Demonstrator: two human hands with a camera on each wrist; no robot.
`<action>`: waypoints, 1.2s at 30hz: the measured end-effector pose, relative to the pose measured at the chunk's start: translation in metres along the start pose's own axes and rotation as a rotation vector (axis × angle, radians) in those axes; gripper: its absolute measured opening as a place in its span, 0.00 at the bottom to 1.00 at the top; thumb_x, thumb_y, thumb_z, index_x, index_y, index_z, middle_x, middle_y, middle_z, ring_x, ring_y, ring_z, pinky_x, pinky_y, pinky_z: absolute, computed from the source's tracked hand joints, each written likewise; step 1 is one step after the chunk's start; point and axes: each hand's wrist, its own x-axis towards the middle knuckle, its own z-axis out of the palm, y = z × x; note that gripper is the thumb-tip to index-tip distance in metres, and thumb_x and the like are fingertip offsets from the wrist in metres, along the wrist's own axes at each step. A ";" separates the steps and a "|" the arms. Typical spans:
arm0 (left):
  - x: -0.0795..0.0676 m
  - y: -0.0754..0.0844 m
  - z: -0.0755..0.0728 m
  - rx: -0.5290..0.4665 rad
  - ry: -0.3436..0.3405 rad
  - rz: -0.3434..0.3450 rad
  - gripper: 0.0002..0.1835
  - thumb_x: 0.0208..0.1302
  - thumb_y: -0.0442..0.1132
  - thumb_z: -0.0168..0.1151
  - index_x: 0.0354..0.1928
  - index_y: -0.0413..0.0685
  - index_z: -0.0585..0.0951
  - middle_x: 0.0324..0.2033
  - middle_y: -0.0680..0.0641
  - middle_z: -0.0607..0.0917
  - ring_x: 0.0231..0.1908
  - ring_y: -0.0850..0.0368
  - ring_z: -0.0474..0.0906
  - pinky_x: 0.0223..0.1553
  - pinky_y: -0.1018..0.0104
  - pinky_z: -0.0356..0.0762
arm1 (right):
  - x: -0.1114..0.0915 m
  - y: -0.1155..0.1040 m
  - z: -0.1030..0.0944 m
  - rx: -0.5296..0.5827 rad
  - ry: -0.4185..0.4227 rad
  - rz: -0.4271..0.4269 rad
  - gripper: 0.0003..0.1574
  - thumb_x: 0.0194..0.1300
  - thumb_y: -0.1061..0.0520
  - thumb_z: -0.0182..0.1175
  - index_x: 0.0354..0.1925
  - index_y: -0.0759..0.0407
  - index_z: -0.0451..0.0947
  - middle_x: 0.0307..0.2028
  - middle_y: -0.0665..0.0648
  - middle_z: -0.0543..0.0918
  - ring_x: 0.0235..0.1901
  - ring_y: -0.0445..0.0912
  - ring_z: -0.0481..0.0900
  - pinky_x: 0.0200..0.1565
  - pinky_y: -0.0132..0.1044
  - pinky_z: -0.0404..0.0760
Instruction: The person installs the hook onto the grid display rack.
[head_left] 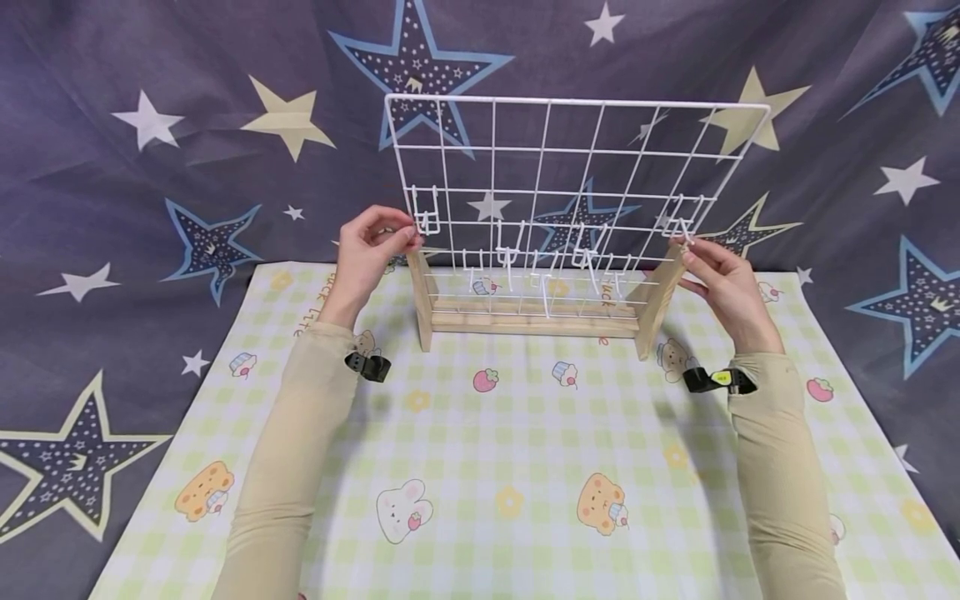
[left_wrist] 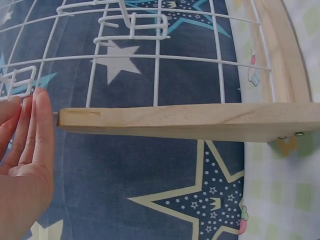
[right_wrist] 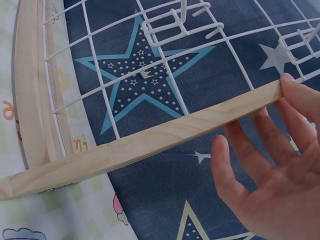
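Observation:
A white wire grid rack [head_left: 573, 148] stands in a wooden base with two slanted side posts. My left hand [head_left: 369, 250] pinches with thumb and finger at the grid's left edge, just above the top of the left wooden post [head_left: 423, 304]; in the left wrist view its fingertips lie beside a wire hook [left_wrist: 22, 80], and their exact contact is hidden. My right hand [head_left: 723, 279] grips the upper end of the right wooden post [right_wrist: 150, 137], close to another hook [head_left: 678, 227]. Several white wire hooks [head_left: 510, 250] hang on the grid.
A wooden crossbar [head_left: 532, 323] joins the posts at the bottom. The rack stands toward the back of a table with a green checked cloth [head_left: 510, 450]. Behind it hangs a dark star-patterned curtain [head_left: 247, 50]. Each wrist wears a black strap [head_left: 367, 365].

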 end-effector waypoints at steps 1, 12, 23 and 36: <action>-0.001 -0.001 -0.001 -0.003 -0.001 -0.002 0.05 0.61 0.20 0.61 0.39 0.30 0.81 0.30 0.41 0.84 0.30 0.52 0.84 0.37 0.63 0.85 | 0.000 0.000 0.000 0.002 -0.001 -0.003 0.21 0.68 0.65 0.58 0.58 0.69 0.75 0.53 0.54 0.81 0.52 0.43 0.79 0.44 0.32 0.84; -0.014 -0.012 -0.015 -0.030 0.020 -0.003 0.05 0.61 0.19 0.60 0.38 0.28 0.80 0.30 0.41 0.85 0.30 0.53 0.85 0.36 0.63 0.86 | 0.000 -0.001 0.001 -0.028 0.006 -0.040 0.21 0.69 0.66 0.57 0.58 0.70 0.74 0.52 0.55 0.82 0.50 0.44 0.80 0.46 0.31 0.82; -0.038 -0.032 -0.036 0.092 0.054 -0.115 0.10 0.65 0.22 0.58 0.45 0.19 0.73 0.32 0.44 0.85 0.31 0.56 0.84 0.35 0.66 0.85 | -0.001 0.004 -0.004 -0.081 0.019 -0.113 0.20 0.69 0.67 0.56 0.58 0.71 0.74 0.50 0.54 0.83 0.51 0.43 0.79 0.47 0.29 0.81; -0.070 -0.033 -0.046 0.408 -0.028 -0.302 0.15 0.70 0.26 0.51 0.55 0.24 0.72 0.50 0.26 0.77 0.45 0.42 0.79 0.45 0.60 0.84 | -0.012 0.013 -0.010 -0.612 0.044 -0.143 0.28 0.73 0.63 0.52 0.69 0.64 0.63 0.58 0.57 0.73 0.55 0.40 0.72 0.53 0.22 0.73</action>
